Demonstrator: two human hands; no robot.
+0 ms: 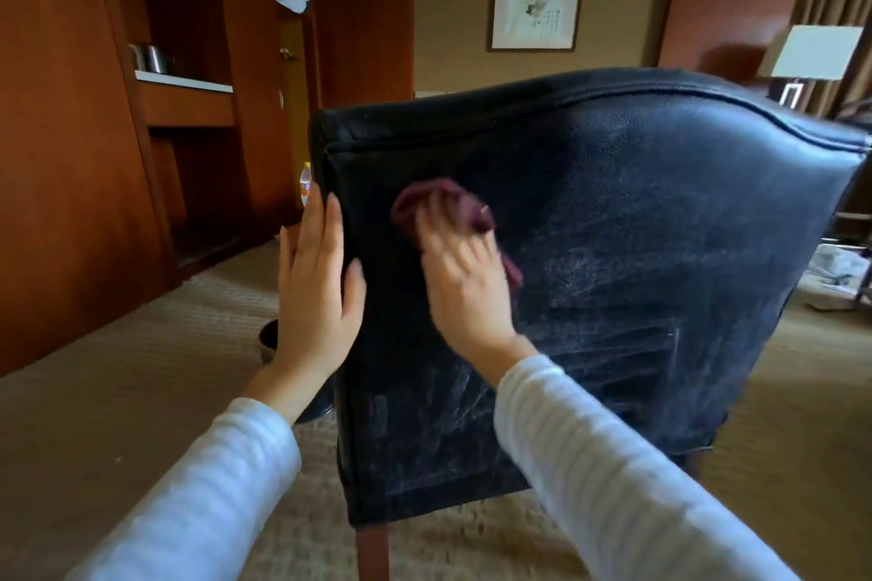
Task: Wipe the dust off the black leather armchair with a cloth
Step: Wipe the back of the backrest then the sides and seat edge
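Observation:
The black leather armchair (pixel 637 226) stands with its back panel toward me, filling the middle and right of the head view. Pale dust streaks cover much of the panel, densest at the lower right. My right hand (pixel 465 278) presses a crumpled maroon cloth (pixel 443 203) against the upper left of the back panel; the hand is blurred. My left hand (pixel 316 283) lies flat along the chair's left edge, fingers up, thumb on the back panel. Both arms wear white sleeves.
Wooden cabinets (pixel 71 132) line the left wall, with a metal kettle (pixel 153 57) on a shelf. A plastic bottle (pixel 306 182) and a dark round bin (pixel 270 340) sit on the carpet left of the chair. A lamp (pixel 811 54) stands at the right.

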